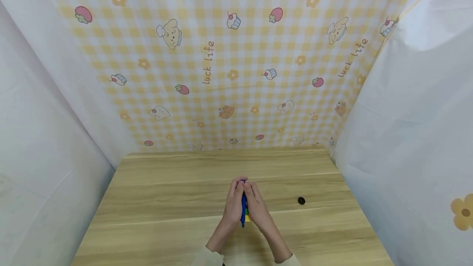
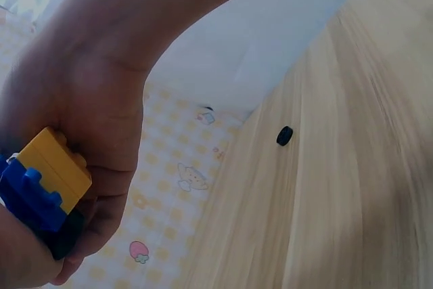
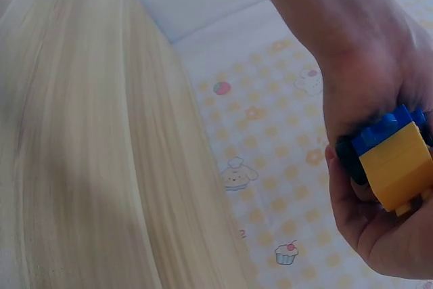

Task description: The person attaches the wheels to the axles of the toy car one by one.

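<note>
Both hands meet near the middle of the table and hold a toy building-block assembly (image 1: 243, 208) between them. My left hand (image 1: 233, 204) grips its left side, and my right hand (image 1: 257, 208) grips its right side, with fingertips close together at the far end. Blue, green and yellow parts show in the gap between the palms. The left wrist view shows a yellow block (image 2: 55, 167) against a studded blue block (image 2: 32, 197), with a dark rounded part (image 2: 65, 235) beside them. In the right wrist view the yellow block (image 3: 398, 167) faces the camera. The palms and fingers hide the rest.
A small black toy wheel (image 1: 301, 200) lies on the wooden table (image 1: 166, 200), to the right of the hands. A yellow checked cloth (image 1: 236, 56) hangs behind the table's far edge. White sheets (image 1: 414, 134) hang on both sides.
</note>
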Available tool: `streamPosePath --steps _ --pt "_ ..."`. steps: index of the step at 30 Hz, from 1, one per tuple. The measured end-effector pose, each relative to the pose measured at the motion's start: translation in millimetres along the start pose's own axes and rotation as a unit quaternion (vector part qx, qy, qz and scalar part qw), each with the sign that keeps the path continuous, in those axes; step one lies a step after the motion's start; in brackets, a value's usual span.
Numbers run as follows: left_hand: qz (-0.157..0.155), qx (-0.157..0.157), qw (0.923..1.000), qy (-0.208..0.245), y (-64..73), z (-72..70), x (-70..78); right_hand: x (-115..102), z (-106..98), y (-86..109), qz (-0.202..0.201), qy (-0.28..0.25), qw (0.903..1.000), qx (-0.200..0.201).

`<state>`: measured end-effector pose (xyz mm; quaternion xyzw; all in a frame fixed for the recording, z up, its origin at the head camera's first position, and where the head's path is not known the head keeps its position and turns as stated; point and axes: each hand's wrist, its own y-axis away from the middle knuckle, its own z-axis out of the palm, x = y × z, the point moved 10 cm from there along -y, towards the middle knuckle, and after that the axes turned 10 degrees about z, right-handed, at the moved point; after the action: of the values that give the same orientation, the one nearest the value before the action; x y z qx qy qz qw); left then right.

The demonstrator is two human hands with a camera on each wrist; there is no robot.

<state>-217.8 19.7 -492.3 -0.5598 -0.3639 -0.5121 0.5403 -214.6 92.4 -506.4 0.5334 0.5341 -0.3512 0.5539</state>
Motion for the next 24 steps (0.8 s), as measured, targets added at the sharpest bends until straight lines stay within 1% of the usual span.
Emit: streamPosePath --steps 6,13,17,21,24 --pt "-0.011 0.028 0.9989 0.037 3.8 0.7 -6.7 8 -4 -1.3 0.020 0.007 0.9997 0.010" --pt "-0.029 0.053 0.9978 0.030 5.3 -2.0 -15.1 13 -6 -0.2 0.031 -0.003 0.9994 0.017" --pt "-0.024 0.055 0.9977 0.031 5.1 -2.1 -16.4 16 -8 1.1 0.032 -0.010 0.9992 0.020" --pt "-0.023 0.055 0.9977 0.033 5.5 -1.8 -16.4 19 -7 3.0 0.037 -0.014 0.9991 0.014" --pt "-0.024 0.063 0.9970 0.036 4.7 -3.9 -16.6 21 -8 3.8 0.039 -0.014 0.9990 0.015"
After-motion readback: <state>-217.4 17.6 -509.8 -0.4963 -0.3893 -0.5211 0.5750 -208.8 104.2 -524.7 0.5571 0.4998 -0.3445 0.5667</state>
